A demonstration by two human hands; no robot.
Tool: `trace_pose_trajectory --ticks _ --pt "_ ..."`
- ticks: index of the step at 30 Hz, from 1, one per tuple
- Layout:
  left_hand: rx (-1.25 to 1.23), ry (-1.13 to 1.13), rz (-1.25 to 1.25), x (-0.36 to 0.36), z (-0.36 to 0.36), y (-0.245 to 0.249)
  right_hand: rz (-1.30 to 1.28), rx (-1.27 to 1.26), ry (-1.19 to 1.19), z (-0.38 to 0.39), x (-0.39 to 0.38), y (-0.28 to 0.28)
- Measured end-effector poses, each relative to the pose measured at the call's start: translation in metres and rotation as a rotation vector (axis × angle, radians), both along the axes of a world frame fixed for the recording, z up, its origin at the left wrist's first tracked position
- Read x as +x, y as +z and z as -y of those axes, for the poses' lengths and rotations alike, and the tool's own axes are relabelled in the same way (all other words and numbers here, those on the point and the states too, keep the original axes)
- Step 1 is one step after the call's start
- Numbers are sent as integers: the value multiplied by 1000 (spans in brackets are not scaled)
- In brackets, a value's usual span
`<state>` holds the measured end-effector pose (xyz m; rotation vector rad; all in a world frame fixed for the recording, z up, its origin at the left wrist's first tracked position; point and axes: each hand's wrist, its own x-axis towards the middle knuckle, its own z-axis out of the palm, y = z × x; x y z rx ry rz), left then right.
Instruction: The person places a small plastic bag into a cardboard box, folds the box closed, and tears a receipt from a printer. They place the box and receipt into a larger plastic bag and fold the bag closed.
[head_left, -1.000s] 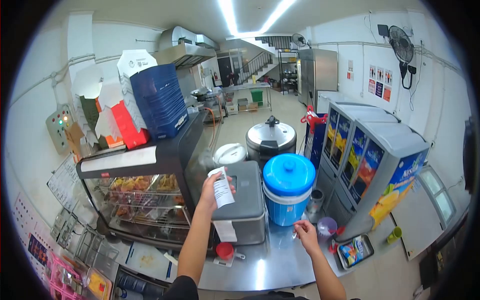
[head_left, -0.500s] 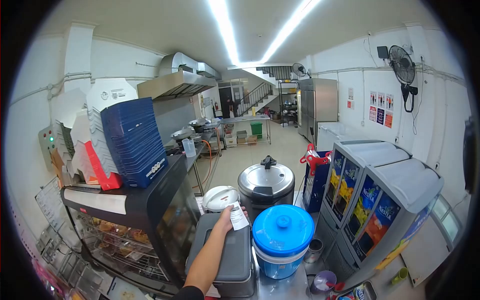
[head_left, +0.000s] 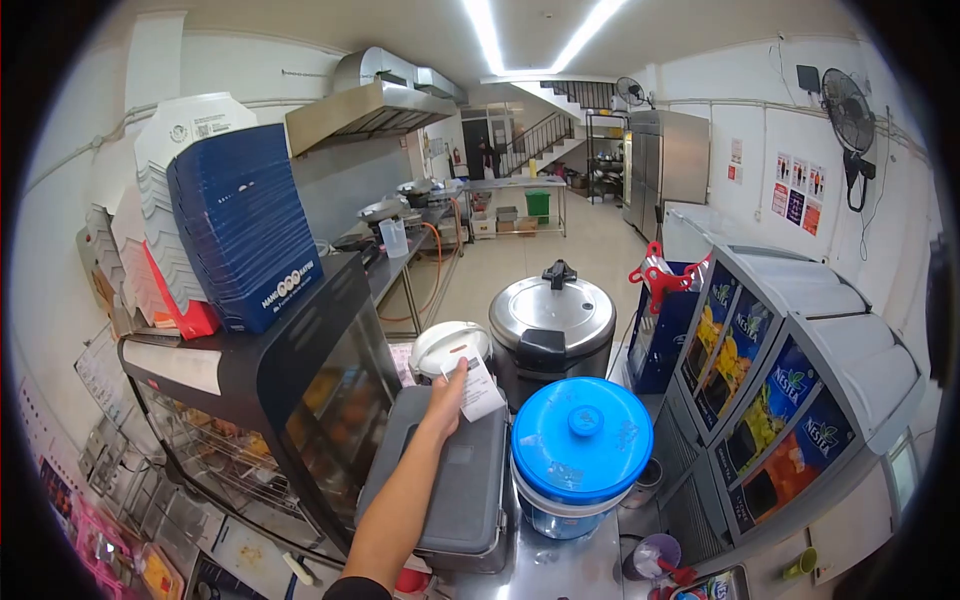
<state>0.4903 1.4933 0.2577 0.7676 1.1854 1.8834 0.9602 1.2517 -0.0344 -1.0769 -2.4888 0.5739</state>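
Observation:
My left hand (head_left: pixel 445 398) is stretched forward, thumb and fingers closed on a white printed receipt (head_left: pixel 474 388). Below the wrist and forearm sits a grey lidded box (head_left: pixel 465 490). Just past the receipt is a white rice cooker (head_left: pixel 440 352) with a rounded lid, partly behind the hand. Beyond and to the right stands a large steel-lidded cooker (head_left: pixel 552 312) with a black handle. To the right of the grey box is a blue-lidded bucket (head_left: pixel 580 440). My right hand is out of view.
A glass food warmer (head_left: pixel 330 400) stands at left, with stacked blue boxes (head_left: pixel 240 220) on top. Drink dispensers (head_left: pixel 770 370) line the right. A purple cup (head_left: pixel 655 556) is near the front. Farther back are a cooking counter (head_left: pixel 400 262) and a distant person (head_left: pixel 487 158).
The camera view has shifted, tilting down and turning slightly left. My left hand still holds the receipt, whose printed side now shows larger and tilted.

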Motion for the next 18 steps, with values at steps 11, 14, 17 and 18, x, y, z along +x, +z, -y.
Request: trace_pose_trajectory --ticks 11,14,17,18 --pt "-69 211 -114 -19 1 -13 9 124 48 -10 -2 -16" --pt "-34 73 3 -22 7 -5 11 123 46 -13 -9 -6" --pt "-13 40 55 -23 9 -6 33 98 55 -13 -7 -6" --pt "-6 37 56 -23 9 -5 37 93 53 -13 -8 -5"
